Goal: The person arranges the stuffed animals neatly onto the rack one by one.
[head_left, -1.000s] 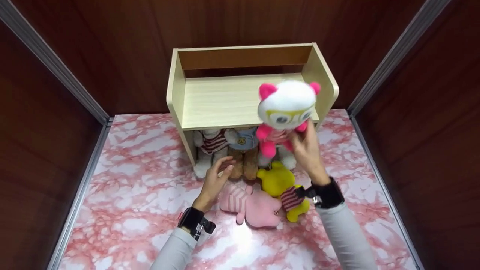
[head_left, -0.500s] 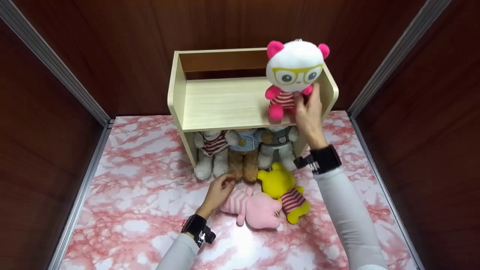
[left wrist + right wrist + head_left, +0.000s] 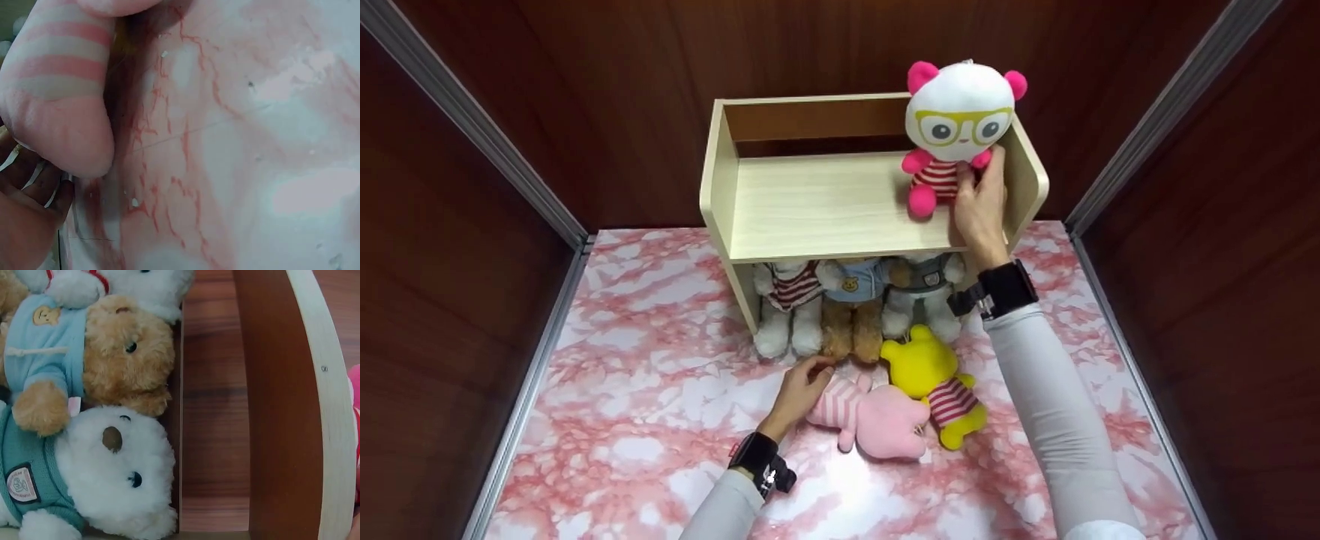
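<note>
A panda plush [image 3: 960, 120] with a white head, pink ears, printed yellow glasses and a red-and-white striped body is upright at the right end of the upper shelf [image 3: 825, 202]. My right hand [image 3: 982, 202] grips its body from the right. In the right wrist view, only a sliver of the pink plush shows at the right edge. My left hand [image 3: 802, 394] lies at the lower end of a pink striped plush [image 3: 877, 420] on the floor. The left wrist view has its fingers [image 3: 34, 183] loosely bent beside the plush's rounded end; firm contact cannot be told.
Under the shelf stand a white bear [image 3: 787, 322] in stripes, a brown bear [image 3: 851, 315] in blue and a white bear [image 3: 121, 467] in green-grey. A yellow plush [image 3: 930, 375] lies before them. Wooden walls [image 3: 1200, 262] flank the pink marbled floor [image 3: 637, 390].
My right hand has raised the panda plush up and back, from in front of the shelf to over its right end. My left hand has lowered towards the pink plush.
</note>
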A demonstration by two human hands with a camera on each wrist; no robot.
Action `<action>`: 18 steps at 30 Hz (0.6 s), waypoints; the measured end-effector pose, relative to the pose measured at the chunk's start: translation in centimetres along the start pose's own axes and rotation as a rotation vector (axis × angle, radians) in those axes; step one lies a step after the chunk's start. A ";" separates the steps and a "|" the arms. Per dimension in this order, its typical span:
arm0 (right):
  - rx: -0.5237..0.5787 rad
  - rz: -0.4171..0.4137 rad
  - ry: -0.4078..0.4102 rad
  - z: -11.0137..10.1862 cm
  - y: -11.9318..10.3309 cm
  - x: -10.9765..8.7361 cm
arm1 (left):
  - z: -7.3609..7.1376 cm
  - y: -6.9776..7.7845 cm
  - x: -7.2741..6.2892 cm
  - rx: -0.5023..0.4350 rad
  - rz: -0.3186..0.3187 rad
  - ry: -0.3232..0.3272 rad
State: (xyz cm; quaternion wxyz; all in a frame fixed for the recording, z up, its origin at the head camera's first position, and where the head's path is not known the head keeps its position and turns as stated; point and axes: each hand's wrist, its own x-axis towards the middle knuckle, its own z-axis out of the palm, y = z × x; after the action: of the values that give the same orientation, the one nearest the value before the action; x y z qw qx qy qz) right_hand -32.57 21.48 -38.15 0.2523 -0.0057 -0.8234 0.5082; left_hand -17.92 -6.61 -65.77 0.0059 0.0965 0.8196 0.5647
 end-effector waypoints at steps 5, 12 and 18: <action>-0.032 0.020 -0.025 -0.3 0.1 0.6 | 0.2 -0.2 -0.7 -0.014 -0.020 0.004; -0.076 0.019 -0.019 -0.1 -0.3 1.3 | -0.5 0.1 -0.2 -0.011 -0.018 0.038; -0.084 0.077 0.000 -1.0 -0.2 1.1 | 0.0 0.4 0.4 -0.048 -0.051 0.012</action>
State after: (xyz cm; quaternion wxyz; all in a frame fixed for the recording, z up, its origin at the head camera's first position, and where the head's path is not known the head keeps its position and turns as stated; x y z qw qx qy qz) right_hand -33.08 22.48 -37.14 0.2320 -0.0478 -0.8432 0.4827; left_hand -18.26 -6.40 -65.37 0.0180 0.0721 0.8080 0.5845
